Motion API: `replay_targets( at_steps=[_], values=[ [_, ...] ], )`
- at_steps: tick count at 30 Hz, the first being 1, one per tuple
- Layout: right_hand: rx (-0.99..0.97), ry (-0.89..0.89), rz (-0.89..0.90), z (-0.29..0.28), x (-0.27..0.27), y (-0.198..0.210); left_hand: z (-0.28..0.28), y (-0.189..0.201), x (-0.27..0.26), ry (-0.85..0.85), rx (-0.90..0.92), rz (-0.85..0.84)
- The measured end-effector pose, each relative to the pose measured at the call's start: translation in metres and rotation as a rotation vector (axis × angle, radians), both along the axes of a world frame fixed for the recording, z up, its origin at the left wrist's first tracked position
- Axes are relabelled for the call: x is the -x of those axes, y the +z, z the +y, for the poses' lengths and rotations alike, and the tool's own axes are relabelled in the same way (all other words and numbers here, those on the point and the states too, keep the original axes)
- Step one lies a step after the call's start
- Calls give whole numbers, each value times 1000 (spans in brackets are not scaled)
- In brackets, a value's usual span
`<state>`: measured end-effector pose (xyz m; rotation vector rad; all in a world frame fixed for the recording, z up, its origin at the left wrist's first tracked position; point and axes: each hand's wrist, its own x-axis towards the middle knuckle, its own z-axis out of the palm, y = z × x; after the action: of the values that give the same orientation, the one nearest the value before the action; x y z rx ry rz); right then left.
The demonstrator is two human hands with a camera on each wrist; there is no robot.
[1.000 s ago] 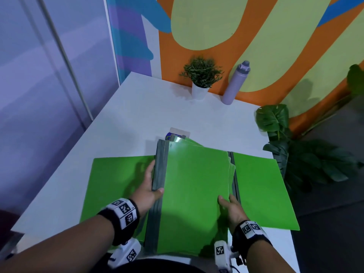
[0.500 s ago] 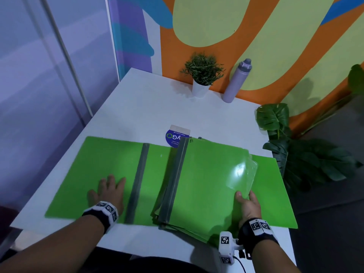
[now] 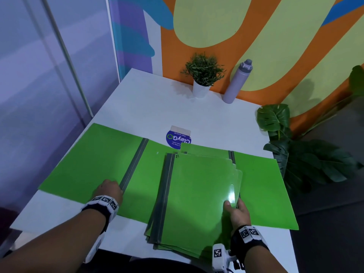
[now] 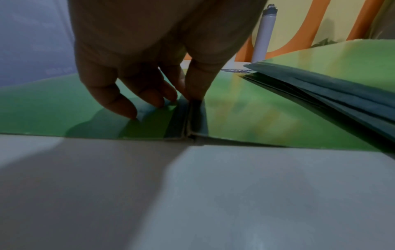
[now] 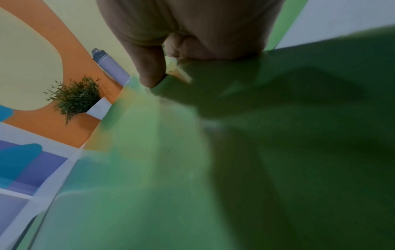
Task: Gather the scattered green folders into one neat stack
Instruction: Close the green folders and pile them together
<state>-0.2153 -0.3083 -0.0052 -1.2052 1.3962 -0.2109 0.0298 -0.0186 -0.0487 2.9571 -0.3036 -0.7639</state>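
An open green folder [image 3: 84, 162] lies flat on the left of the white table [image 3: 147, 107]. My left hand [image 3: 109, 189] is at the front end of its grey spine [image 3: 136, 160]. In the left wrist view the left hand [image 4: 188, 96] pinches the raised spine [image 4: 188, 121], with the other fingertips touching the left leaf. A stack of closed green folders [image 3: 197, 194] lies in the middle, slightly fanned. My right hand [image 3: 234, 207] grips its right edge, thumb on top. Under the stack, another open folder [image 3: 262, 190] spreads to the right.
A round blue sticker [image 3: 178, 137] sits just behind the folders. At the back wall stand a small potted plant [image 3: 202, 75] and a lilac bottle [image 3: 236, 83]. Large leafy plants [image 3: 295, 154] stand off the table's right edge. The stack overhangs the front edge.
My left hand opened the left folder out flat, then moved right from its left leaf to the spine and pinched it. The right hand kept hold of the stack's right edge.
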Motion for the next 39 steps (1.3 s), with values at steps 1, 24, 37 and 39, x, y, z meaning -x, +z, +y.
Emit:
replay_targets(
  at_steps=[1, 24, 37, 39],
  values=[
    [18, 16, 3, -2, 1, -2, -1, 1, -1, -20, -13, 15],
    [74, 154, 103, -14, 5, -8, -27, 189, 9, -1, 822, -517],
    [-40, 193, 2, 19, -25, 4, -36, 38, 55, 128, 583, 280],
    [-40, 194, -23, 24, -26, 8, -38, 32, 56, 109, 597, 322]
  ],
)
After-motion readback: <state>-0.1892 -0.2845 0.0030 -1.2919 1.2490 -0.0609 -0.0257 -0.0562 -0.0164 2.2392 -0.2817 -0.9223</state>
